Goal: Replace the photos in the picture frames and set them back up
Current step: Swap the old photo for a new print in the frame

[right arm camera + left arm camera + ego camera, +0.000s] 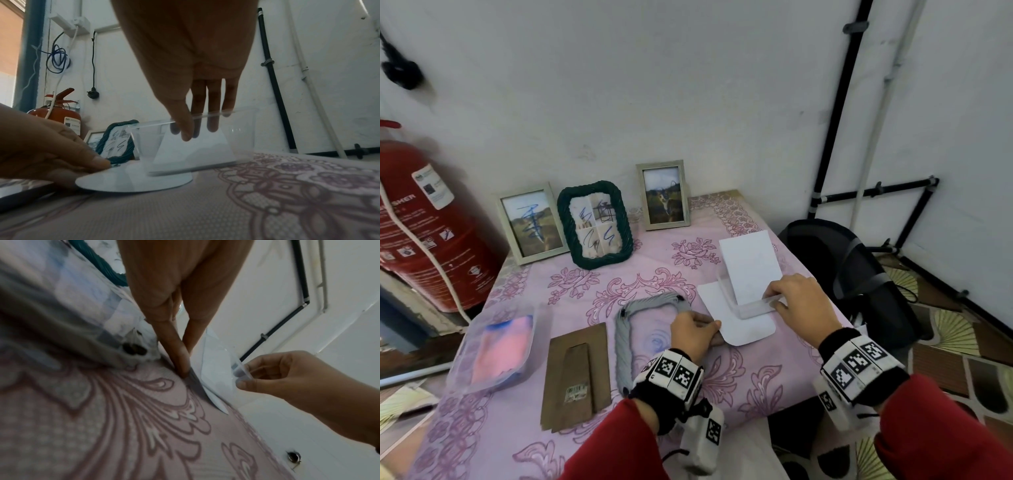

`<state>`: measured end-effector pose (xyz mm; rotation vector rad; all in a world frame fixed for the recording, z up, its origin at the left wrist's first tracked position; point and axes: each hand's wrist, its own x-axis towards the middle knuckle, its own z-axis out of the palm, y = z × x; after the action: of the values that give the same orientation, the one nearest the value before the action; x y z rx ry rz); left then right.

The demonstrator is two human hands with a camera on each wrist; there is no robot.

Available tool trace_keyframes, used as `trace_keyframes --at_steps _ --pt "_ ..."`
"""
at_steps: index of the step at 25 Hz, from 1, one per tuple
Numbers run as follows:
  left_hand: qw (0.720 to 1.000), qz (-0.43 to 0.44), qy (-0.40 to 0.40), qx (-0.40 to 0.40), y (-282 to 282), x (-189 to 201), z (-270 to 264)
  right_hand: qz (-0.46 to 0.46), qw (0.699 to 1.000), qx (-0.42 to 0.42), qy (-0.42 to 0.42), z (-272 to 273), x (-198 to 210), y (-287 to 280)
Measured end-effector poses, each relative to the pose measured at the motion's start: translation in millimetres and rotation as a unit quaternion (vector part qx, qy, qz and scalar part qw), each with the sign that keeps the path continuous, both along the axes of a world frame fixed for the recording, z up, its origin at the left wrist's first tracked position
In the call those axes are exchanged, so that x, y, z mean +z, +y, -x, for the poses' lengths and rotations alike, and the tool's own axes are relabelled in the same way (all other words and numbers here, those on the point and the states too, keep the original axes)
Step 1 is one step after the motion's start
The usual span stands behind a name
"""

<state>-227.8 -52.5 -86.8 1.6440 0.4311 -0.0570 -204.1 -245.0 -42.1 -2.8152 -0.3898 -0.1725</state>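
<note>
Table (558, 442): a pink floral cloth is spread over it; 3 framed photos are stood along the far edge, with the green rope frame (595, 224) in the middle.
Grey rope frame (635, 337): it is laid flat and open near the left hand, with no photo or pane in it; the brown backing board (577, 373) is laid to its left.
White sheet (743, 325): it is laid flat, right of the grey rope frame, under the pane.
Clear pane (193, 144): it is tilted up from the white sheet by its near edge; a white card (750, 265) is propped behind it.
Risk: the pane is judged likely to slip or be smudged, since it is gripped only at 1 thin edge; the white sheet could be dragged askew if the left-hand pressure is eased.
Right hand (799, 303): thumb and fingers (212, 113) are closed in a pinch on the pane's upper edge.
Left hand (697, 334): fingers are curled, and the sheet's left edge is pinned to the cloth by the tips.
</note>
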Motion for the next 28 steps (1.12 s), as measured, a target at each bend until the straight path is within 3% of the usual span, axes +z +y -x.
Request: trace_keyframes --at_steps 4,6,11,14,17,21,24,28 --pt "0.979 -0.199 -0.048 -0.003 6.9 12.1 -1.8 -0.026 0.998 0.011 0.054 -1.3 7.6 0.6" --pt "0.969 -0.237 -0.071 -0.006 9.1 22.8 -7.6 -0.103 0.989 0.024 0.104 -5.7 15.7 -0.8" --pt "0.975 -0.188 -0.117 -0.023 5.5 46.3 -44.6 -0.269 0.956 -0.064 0.095 -55.3 39.9 -10.1" --pt "0.982 -0.156 -0.089 -0.059 -0.3 48.8 -70.6 -0.266 0.948 -0.127 0.118 -90.8 41.7 -15.2" --pt "0.987 -0.131 -0.054 -0.079 -4.7 47.9 -91.9 -0.234 0.951 -0.126 0.155 -113.7 32.1 -16.4" --pt "0.989 -0.093 -0.053 -0.105 -6.7 50.9 -104.6 -0.272 0.943 -0.126 0.148 -128.4 22.0 -13.6" --pt "0.988 -0.100 -0.081 -0.080 -8.0 54.2 -104.6 -0.310 0.935 -0.124 0.123 -131.5 20.2 -13.3" --pt "0.995 -0.016 -0.081 -0.057 -8.8 59.1 -103.4 -0.356 0.919 -0.121 0.121 -133.4 21.8 -13.7"
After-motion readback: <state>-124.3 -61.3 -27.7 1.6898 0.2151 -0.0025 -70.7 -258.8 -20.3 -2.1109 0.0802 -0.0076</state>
